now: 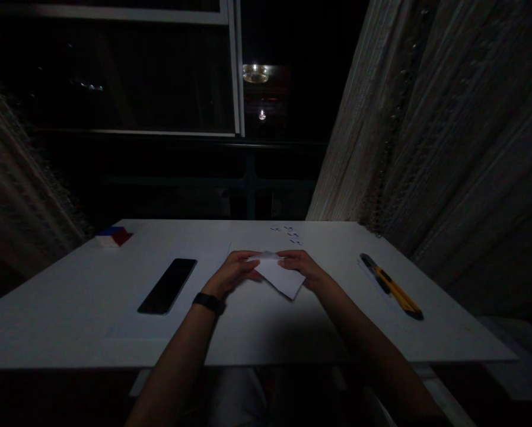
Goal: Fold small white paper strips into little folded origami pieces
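Note:
A small piece of white paper [282, 277] is held between both hands, a little above the white table [257, 350]. My left hand [235, 270] grips its left corner, thumb on top and fingers beneath. At the upper right edge, my right hand [302, 264] pinches the sheet the same way. One corner of the paper points down towards me. It looks folded, though the dim light hides the creases. A dark band [208, 302] circles my left wrist.
A black phone [168, 286] lies on a paper sheet [127, 325] at left. Behind it sits a red, white and blue cube [113, 236]. A yellow utility knife [399, 292] lies at right. Several small dark marks or scraps [292, 233] show at the back. Curtains [372, 118] hang beyond.

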Demonstrator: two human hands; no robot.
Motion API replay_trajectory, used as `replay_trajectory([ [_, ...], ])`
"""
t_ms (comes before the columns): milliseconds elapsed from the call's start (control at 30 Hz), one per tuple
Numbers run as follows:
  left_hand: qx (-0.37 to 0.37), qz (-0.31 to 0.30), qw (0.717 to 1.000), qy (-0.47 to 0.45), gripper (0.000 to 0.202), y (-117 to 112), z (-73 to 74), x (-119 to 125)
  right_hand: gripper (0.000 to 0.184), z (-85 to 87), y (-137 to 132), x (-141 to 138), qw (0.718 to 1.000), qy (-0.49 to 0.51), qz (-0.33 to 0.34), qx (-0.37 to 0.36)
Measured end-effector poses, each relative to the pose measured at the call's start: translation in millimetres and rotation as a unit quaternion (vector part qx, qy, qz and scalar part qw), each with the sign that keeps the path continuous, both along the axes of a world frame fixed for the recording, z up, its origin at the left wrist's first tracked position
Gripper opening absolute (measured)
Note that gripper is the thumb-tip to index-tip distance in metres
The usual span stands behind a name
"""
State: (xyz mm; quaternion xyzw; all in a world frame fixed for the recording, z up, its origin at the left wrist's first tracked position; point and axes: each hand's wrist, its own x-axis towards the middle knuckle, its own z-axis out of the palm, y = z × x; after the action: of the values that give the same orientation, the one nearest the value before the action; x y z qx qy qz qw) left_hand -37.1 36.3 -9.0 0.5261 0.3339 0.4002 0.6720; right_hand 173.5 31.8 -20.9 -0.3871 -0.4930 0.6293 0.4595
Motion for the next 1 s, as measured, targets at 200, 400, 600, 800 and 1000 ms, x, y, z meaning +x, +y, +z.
replay_trajectory([
  [200,-0.009,-0.008,0.999,-0.032,0.024,2,-1.2,-7,0.022,4.7,-1,0,1.000,-0.011,-0.003,0.001],
  [400,0.026,0.020,0.999,-0.035,0.020,4,-3.2,-3,0.017,6.2,-4,-2,0.995,-0.066,-0.005,0.069],
  [600,0.103,0.071,0.987,0.102,0.030,5,-7.5,6,0.033,7.8,-10,-6,0.989,-0.067,0.075,0.107],
  [800,0.181,0.069,0.965,0.178,0.025,5,-6.7,8,0.028,1.8,-7,-12,0.986,-0.112,0.057,0.113],
  [1000,0.128,0.045,0.984,0.118,0.027,3,-4.7,10,0.033,-6.3,-4,-19,0.962,-0.228,-0.029,0.145],
])
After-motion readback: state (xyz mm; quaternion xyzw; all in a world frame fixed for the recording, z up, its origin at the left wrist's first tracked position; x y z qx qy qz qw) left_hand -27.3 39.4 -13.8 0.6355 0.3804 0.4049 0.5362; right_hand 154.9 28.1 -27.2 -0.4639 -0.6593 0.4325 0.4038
